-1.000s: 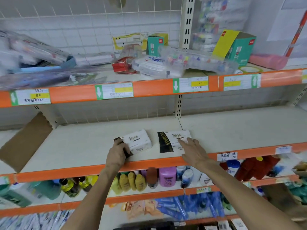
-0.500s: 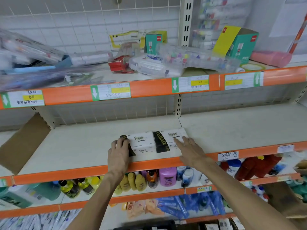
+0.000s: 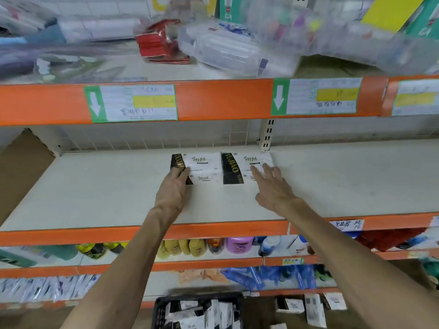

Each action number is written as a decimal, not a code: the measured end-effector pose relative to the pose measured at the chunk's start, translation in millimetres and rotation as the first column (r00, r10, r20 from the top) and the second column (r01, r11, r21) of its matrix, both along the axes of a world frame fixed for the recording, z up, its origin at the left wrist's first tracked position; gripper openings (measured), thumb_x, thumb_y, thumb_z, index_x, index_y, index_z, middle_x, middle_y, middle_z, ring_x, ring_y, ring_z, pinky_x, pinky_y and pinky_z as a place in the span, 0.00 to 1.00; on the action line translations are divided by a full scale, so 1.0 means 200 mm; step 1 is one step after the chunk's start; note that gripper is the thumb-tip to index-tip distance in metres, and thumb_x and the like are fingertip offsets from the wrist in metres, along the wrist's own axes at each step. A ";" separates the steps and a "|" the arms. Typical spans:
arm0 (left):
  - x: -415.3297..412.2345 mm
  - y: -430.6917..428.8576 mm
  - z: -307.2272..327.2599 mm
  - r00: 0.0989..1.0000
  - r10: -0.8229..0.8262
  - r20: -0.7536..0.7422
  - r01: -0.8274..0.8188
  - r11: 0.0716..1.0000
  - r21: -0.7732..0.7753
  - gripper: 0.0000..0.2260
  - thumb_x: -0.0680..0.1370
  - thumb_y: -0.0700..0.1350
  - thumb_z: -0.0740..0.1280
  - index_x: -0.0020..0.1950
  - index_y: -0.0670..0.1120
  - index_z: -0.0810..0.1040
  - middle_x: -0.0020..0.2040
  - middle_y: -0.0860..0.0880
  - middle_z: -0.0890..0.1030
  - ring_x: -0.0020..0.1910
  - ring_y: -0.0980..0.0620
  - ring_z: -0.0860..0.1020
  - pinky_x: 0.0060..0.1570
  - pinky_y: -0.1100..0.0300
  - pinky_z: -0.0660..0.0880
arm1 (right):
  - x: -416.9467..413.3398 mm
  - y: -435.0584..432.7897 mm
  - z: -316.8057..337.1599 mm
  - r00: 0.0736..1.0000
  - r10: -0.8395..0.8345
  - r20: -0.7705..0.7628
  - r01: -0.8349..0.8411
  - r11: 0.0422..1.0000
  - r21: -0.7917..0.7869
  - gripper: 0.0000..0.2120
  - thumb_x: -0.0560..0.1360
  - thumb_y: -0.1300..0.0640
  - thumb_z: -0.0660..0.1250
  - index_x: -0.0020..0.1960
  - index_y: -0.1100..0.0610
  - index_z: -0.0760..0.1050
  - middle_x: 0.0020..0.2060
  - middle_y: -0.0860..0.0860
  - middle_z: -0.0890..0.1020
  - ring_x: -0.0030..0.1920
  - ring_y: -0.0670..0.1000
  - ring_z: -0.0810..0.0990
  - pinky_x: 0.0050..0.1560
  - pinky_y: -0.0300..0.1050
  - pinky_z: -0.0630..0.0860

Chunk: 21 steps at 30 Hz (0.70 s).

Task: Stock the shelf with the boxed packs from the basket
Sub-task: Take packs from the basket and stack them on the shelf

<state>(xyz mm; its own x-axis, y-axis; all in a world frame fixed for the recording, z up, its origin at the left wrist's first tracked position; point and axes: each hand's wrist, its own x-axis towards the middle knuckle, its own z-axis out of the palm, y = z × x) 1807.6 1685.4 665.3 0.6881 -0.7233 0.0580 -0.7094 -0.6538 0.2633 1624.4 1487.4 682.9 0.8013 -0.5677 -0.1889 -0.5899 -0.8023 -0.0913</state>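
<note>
Two white boxed packs with black bands lie side by side deep on the cream middle shelf (image 3: 95, 186). My left hand (image 3: 174, 189) rests with straight fingers against the front left corner of the left pack (image 3: 204, 167). My right hand (image 3: 270, 186) lies flat with its fingertips on the right pack (image 3: 247, 166). The two packs touch each other. Below, at the bottom edge, a black basket (image 3: 158, 309) holds several more of the same packs.
An orange-edged upper shelf (image 3: 225, 100) with price labels overhangs the packs and carries clear bags and boxes. Brown cardboard (image 3: 21, 172) leans at the far left of the middle shelf. Lower shelves hold bottles and blue packets. A few packs lie on the floor right of the basket.
Both hands have pushed the two packs from the front edge back toward the rear of the shelf, now side by side and touching. My head has moved closer and tilted down, bringing the basket into view.
</note>
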 end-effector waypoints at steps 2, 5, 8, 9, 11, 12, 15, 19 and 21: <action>0.08 -0.04 -0.03 1.000 0.007 -0.021 -0.007 1.000 -0.009 0.40 0.69 0.28 0.68 0.77 0.46 0.57 0.74 0.47 0.61 0.72 0.47 0.63 0.69 0.57 0.65 | 0.08 -0.08 0.00 1.000 0.006 0.008 -0.006 1.000 0.014 0.39 0.75 0.62 0.61 0.79 0.48 0.43 0.78 0.53 0.45 0.76 0.58 0.45 0.69 0.52 0.63; 0.17 -0.09 -0.06 0.999 0.009 -0.041 -0.010 1.000 -0.030 0.39 0.69 0.28 0.68 0.77 0.46 0.58 0.72 0.48 0.62 0.72 0.48 0.64 0.69 0.58 0.66 | 0.19 -0.17 0.01 1.000 0.009 0.007 -0.009 1.000 0.024 0.39 0.75 0.62 0.61 0.79 0.47 0.45 0.78 0.51 0.47 0.77 0.57 0.46 0.70 0.53 0.63; 0.24 -0.16 -0.07 0.999 0.013 -0.046 -0.015 0.999 -0.033 0.39 0.69 0.29 0.68 0.77 0.46 0.58 0.72 0.47 0.61 0.71 0.48 0.64 0.67 0.57 0.69 | 0.25 -0.23 0.01 1.000 0.010 0.007 -0.010 1.000 0.003 0.40 0.74 0.63 0.61 0.79 0.47 0.45 0.78 0.51 0.49 0.76 0.58 0.48 0.68 0.53 0.63; 0.26 -0.18 -0.06 0.999 0.017 -0.049 -0.019 0.999 -0.033 0.40 0.68 0.29 0.68 0.77 0.46 0.58 0.72 0.47 0.61 0.72 0.47 0.63 0.68 0.57 0.69 | 0.27 -0.24 0.00 1.000 0.013 0.006 -0.013 1.000 -0.025 0.40 0.74 0.63 0.62 0.79 0.47 0.45 0.77 0.52 0.50 0.75 0.59 0.50 0.68 0.53 0.63; 0.30 -0.22 -0.06 0.999 0.019 -0.040 -0.021 0.999 -0.032 0.41 0.68 0.28 0.69 0.77 0.45 0.57 0.73 0.46 0.61 0.73 0.46 0.62 0.71 0.56 0.65 | 0.30 -0.25 -0.03 1.000 0.008 0.004 -0.008 0.997 -0.076 0.41 0.73 0.63 0.63 0.78 0.48 0.44 0.77 0.53 0.50 0.74 0.59 0.51 0.67 0.52 0.63; 0.32 -0.24 -0.06 0.999 0.021 -0.036 -0.022 0.999 -0.031 0.40 0.68 0.28 0.68 0.77 0.45 0.57 0.74 0.45 0.61 0.74 0.45 0.60 0.72 0.55 0.63 | 0.32 -0.26 -0.05 1.000 -0.002 0.004 0.002 0.996 -0.094 0.42 0.72 0.63 0.63 0.78 0.48 0.44 0.77 0.54 0.50 0.74 0.59 0.51 0.66 0.52 0.63; 0.37 -0.28 -0.05 0.999 0.042 0.004 -0.042 0.999 0.005 0.38 0.71 0.28 0.63 0.77 0.46 0.56 0.76 0.46 0.59 0.76 0.45 0.55 0.74 0.51 0.58 | 0.38 -0.27 -0.07 1.000 -0.012 0.010 0.014 0.990 -0.140 0.42 0.72 0.64 0.63 0.78 0.49 0.43 0.77 0.55 0.50 0.75 0.60 0.52 0.67 0.53 0.63; 0.30 -0.24 0.00 0.998 0.068 -0.019 -0.066 0.996 0.066 0.38 0.72 0.29 0.59 0.78 0.50 0.50 0.79 0.52 0.52 0.78 0.47 0.46 0.75 0.43 0.54 | 0.38 -0.29 0.01 0.999 0.003 -0.049 -0.009 0.993 -0.116 0.39 0.74 0.61 0.63 0.78 0.49 0.46 0.77 0.56 0.53 0.74 0.60 0.55 0.68 0.56 0.62; 0.19 -0.18 0.02 0.996 0.084 0.022 -0.083 0.996 -0.030 0.38 0.72 0.30 0.59 0.79 0.50 0.50 0.79 0.53 0.50 0.78 0.48 0.45 0.75 0.44 0.52 | 0.32 -0.24 0.03 1.000 -0.011 0.018 0.013 0.994 -0.106 0.41 0.73 0.59 0.64 0.78 0.51 0.43 0.77 0.56 0.50 0.74 0.59 0.53 0.68 0.56 0.62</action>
<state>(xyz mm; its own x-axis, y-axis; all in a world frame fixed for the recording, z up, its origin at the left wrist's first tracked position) 1845.6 1648.4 669.9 0.7443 -0.6611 0.0950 -0.6588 -0.7034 0.2669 1687.8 1438.4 688.0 0.7969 -0.5933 -0.1137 -0.5986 -0.8008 -0.0164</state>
